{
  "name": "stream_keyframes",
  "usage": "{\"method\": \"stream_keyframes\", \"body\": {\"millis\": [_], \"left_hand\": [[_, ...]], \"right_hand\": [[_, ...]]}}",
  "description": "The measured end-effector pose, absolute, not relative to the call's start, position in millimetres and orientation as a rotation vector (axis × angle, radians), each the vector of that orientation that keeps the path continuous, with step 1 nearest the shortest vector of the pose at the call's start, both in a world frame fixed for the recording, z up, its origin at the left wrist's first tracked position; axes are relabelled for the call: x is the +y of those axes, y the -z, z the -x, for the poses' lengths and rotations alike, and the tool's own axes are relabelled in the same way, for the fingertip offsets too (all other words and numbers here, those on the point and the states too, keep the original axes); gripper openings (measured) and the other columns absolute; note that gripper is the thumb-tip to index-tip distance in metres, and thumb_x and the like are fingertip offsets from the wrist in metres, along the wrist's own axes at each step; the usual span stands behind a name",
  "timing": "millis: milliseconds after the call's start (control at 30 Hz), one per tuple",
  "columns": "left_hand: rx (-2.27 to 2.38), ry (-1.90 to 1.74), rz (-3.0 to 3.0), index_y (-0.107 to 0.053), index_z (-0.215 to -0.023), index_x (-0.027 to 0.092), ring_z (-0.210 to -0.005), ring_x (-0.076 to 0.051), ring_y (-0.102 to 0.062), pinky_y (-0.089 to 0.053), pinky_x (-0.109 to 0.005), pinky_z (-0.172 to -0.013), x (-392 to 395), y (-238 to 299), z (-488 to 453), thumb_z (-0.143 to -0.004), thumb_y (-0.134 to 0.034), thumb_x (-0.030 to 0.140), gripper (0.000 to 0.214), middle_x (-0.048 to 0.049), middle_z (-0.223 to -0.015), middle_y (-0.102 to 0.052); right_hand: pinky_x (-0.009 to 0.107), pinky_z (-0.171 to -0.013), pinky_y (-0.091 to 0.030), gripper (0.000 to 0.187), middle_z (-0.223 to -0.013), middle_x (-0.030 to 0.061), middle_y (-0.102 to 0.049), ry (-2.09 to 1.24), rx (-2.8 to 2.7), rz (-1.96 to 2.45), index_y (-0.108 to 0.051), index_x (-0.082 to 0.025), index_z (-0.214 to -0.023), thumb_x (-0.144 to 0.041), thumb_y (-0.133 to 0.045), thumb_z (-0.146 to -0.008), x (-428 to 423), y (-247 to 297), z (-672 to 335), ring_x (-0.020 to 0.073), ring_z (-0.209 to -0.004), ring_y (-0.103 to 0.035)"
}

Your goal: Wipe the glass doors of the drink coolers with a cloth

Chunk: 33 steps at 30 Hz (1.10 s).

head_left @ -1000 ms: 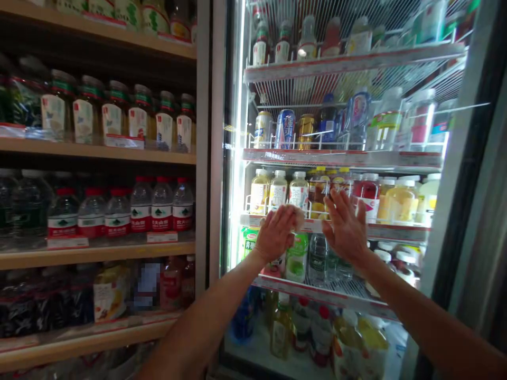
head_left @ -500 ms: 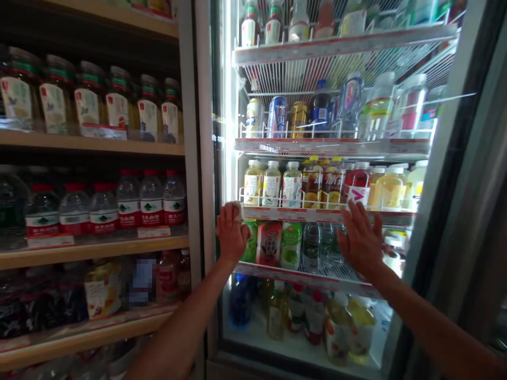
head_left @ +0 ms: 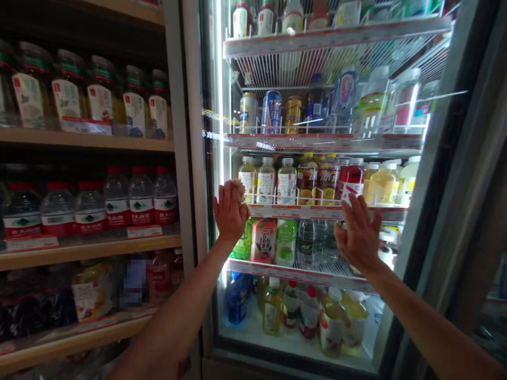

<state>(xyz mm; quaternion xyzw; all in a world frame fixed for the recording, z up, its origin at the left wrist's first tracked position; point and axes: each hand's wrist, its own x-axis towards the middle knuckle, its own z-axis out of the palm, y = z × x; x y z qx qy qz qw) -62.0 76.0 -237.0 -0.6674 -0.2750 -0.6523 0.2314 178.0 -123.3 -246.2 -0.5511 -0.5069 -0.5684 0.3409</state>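
My left hand point(head_left: 229, 211) presses against the glass door point(head_left: 222, 105) of a lit drinks fridge, near the door's left edge. A small white wad point(head_left: 239, 186), cloth or tissue, shows under its fingertips. My right hand point(head_left: 358, 232) lies flat on the same glass further right, fingers spread, holding nothing. Behind the glass, level with both hands, runs a wire shelf point(head_left: 312, 212) of tea and juice bottles point(head_left: 286, 180). Below it stand green and pink bottles point(head_left: 264, 240).
Wooden shelves point(head_left: 95, 248) to the left carry red-capped water bottles point(head_left: 140, 196) and jars point(head_left: 99, 100) above. The fridge's dark frame point(head_left: 447, 158) rises at the right. Cans point(head_left: 271, 112) fill the upper fridge shelf, and more bottles point(head_left: 291, 311) stand at the bottom.
My left hand slid left across the glass with the white wad, then rose a little. My right hand moved slightly right. The view shifted, so the fridge now sits further left.
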Motion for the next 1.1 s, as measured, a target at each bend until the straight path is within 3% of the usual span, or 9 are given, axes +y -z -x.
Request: {"method": "stream_keyframes", "body": {"millis": [100,300,433,567,733,833,1100], "left_hand": [[-0.781,1.873,1.751,-0.040,-0.132,0.009,-0.140,-0.023,-0.010,-0.016,-0.044,-0.113,67.7,228.3,44.8,-0.088,-0.033,0.027,0.048,-0.0141,-0.147,-0.029],[-0.274,1.412,1.922,-0.040,-0.134,0.014,-0.140,-0.022,-0.011,-0.017,-0.042,-0.114,4.3,242.3,-46.2,-0.088,-0.036,0.030,0.048,-0.0053,-0.147,-0.033],[-0.135,1.321,1.926,-0.041,-0.134,0.017,-0.140,-0.020,-0.014,-0.015,-0.041,-0.115,-6.5,252.8,-56.8,-0.089,-0.037,0.029,0.047,-0.0029,-0.146,-0.034],[-0.268,1.450,1.888,-0.043,-0.132,0.016,-0.139,-0.019,-0.016,-0.012,-0.041,-0.116,24.7,246.7,-12.4,-0.089,-0.037,0.028,0.045,-0.0059,-0.142,-0.040],[-0.722,1.849,1.757,-0.036,-0.135,0.009,-0.140,-0.023,-0.015,-0.017,-0.046,-0.113,66.7,220.7,41.4,-0.089,-0.035,0.028,0.050,-0.0152,-0.145,-0.032],[-0.788,1.978,1.668,-0.042,-0.131,0.010,-0.140,-0.024,-0.013,-0.020,-0.047,-0.112,62.3,212.6,32.1,-0.088,-0.036,0.026,0.047,-0.0145,-0.147,-0.030],[-0.087,1.394,1.892,-0.045,-0.130,0.015,-0.141,-0.021,-0.008,-0.011,-0.040,-0.116,-17.3,259.6,-71.7,-0.087,-0.039,0.029,0.046,-0.0026,-0.146,-0.034]], "right_hand": [[0.050,-0.111,-0.012,0.063,-0.148,0.0097,-0.027,1.461,-1.236,1.428,-0.016,-0.024,-0.145,-0.029,-0.043,-0.088,-132.6,249.2,-193.7,0.0256,-0.137,-0.024],[0.048,-0.111,-0.013,0.062,-0.148,0.0110,-0.027,1.464,-1.262,1.436,-0.016,-0.023,-0.145,-0.030,-0.042,-0.089,-129.5,260.8,-187.2,0.0245,-0.137,-0.024],[0.050,-0.109,-0.015,0.059,-0.146,0.0132,-0.032,1.481,-1.208,1.476,-0.022,-0.020,-0.144,-0.032,-0.040,-0.089,-136.5,263.2,-198.2,0.0261,-0.136,-0.027],[0.052,-0.108,-0.017,0.057,-0.144,0.0156,-0.034,1.526,-1.117,1.520,-0.027,-0.016,-0.142,-0.033,-0.039,-0.089,-153.4,265.6,-223.9,0.0284,-0.134,-0.030],[0.054,-0.107,-0.018,0.056,-0.144,0.0159,-0.033,1.476,-1.001,1.606,-0.029,-0.016,-0.141,-0.035,-0.036,-0.089,-164.1,270.4,-241.5,0.0303,-0.133,-0.032],[0.055,-0.107,-0.017,0.056,-0.145,0.0160,-0.032,1.464,-1.006,1.592,-0.028,-0.016,-0.141,-0.034,-0.037,-0.089,-161.9,271.8,-240.4,0.0300,-0.133,-0.032],[0.050,-0.110,-0.014,0.058,-0.145,0.0147,-0.034,1.463,-1.213,1.492,-0.023,-0.019,-0.143,-0.030,-0.041,-0.089,-144.4,275.7,-205.3,0.0248,-0.136,-0.027]]}}
